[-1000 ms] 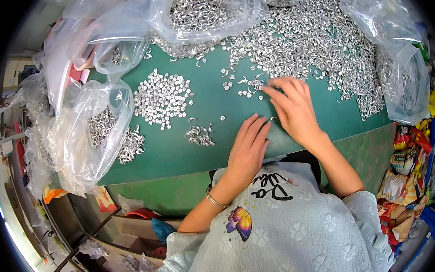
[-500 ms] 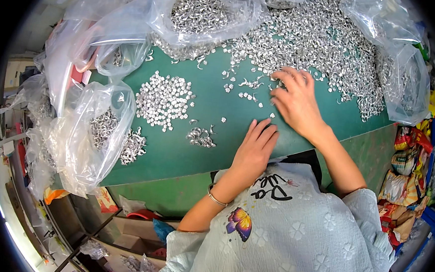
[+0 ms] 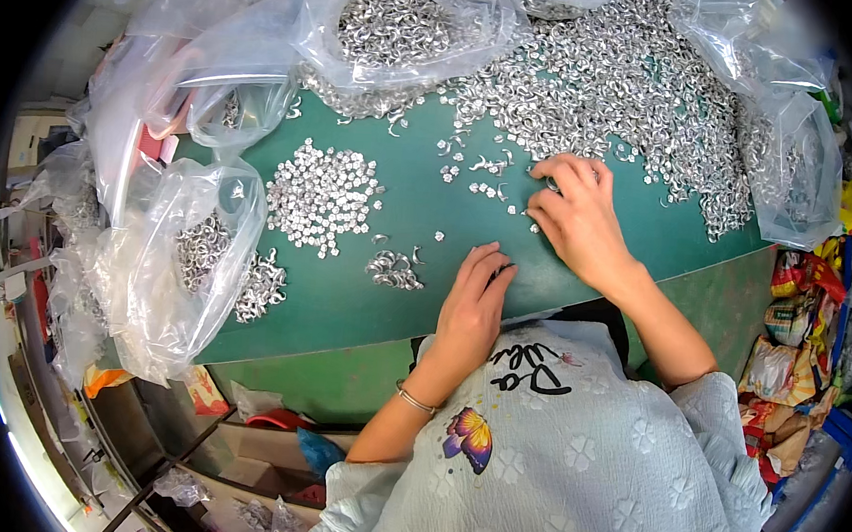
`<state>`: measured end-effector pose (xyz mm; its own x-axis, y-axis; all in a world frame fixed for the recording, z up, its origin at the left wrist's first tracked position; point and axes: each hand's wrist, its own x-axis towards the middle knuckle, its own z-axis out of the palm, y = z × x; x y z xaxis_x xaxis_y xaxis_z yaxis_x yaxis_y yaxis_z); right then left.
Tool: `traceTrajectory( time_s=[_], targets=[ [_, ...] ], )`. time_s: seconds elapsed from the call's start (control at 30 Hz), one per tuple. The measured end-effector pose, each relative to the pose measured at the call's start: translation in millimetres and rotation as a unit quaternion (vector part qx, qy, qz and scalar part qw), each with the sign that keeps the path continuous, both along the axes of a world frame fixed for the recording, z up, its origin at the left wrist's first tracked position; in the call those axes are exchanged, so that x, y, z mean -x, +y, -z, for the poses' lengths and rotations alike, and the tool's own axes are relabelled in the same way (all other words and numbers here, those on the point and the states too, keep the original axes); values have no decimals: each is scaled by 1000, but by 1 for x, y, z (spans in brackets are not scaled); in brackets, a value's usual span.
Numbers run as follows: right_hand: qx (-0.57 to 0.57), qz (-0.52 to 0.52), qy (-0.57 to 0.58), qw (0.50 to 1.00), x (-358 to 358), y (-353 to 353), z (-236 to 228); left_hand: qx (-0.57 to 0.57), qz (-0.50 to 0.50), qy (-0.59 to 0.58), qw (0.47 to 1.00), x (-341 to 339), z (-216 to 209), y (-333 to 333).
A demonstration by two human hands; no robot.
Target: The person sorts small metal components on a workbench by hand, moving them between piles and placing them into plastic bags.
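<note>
On the green table (image 3: pixel 346 305), my right hand (image 3: pixel 584 227) bends its fingers down at the near edge of a large spread of small silvery curved metal pieces (image 3: pixel 594 71). A bit of metal shows under its fingertips, too small to name. My left hand (image 3: pixel 474 303) is closer to the table's front edge, fingers curled and pressed together; its thumb and anything in its grip are hidden. Several loose flower-shaped metal pieces (image 3: pixel 489 190) lie left of my right fingertips. To the left are a pile of flower-shaped pieces (image 3: pixel 321 196) and a small heap of curved pieces (image 3: pixel 394 269).
An open clear bag (image 3: pixel 313 35) of curved pieces stands at the back. Another clear bag (image 3: pixel 152 279) spills metal pieces at the left. A plastic bag (image 3: pixel 802 182) borders the spread at the right. Colourful packages (image 3: pixel 793 318) lie beyond the table's right end.
My left hand has drawn left and slightly toward me, away from my right hand. My right hand has shifted a little nearer, its fingers more bent.
</note>
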<state>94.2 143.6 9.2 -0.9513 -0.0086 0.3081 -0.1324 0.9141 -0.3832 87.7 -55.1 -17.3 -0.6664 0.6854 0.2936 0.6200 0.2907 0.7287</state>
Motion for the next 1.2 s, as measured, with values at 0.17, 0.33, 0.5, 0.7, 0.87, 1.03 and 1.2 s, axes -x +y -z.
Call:
traceTrajectory(
  time_s=[0.17,0.33,0.5,0.7,0.87,1.03,1.2],
  targets=[
    [-44,24,30,998,30,-3,1,-3,-5,-14,1000,0,-7,2],
    [-109,7,-6,994,25,6,13,14,-42,38,998,20,-13,6],
    [-37,20,71,997,29,6,10,66,-78,102,990,66,-23,39],
    [-60,21,41,997,34,12,13,143,-58,100,983,94,-16,62],
    [19,28,58,998,12,15,-8,151,-48,89,983,100,-17,61],
    [-1,-34,-27,999,-5,13,-2,137,-45,68,987,105,-17,63],
    [-6,-61,-39,997,-2,11,-2,58,-71,20,996,105,-19,59]
  ],
)
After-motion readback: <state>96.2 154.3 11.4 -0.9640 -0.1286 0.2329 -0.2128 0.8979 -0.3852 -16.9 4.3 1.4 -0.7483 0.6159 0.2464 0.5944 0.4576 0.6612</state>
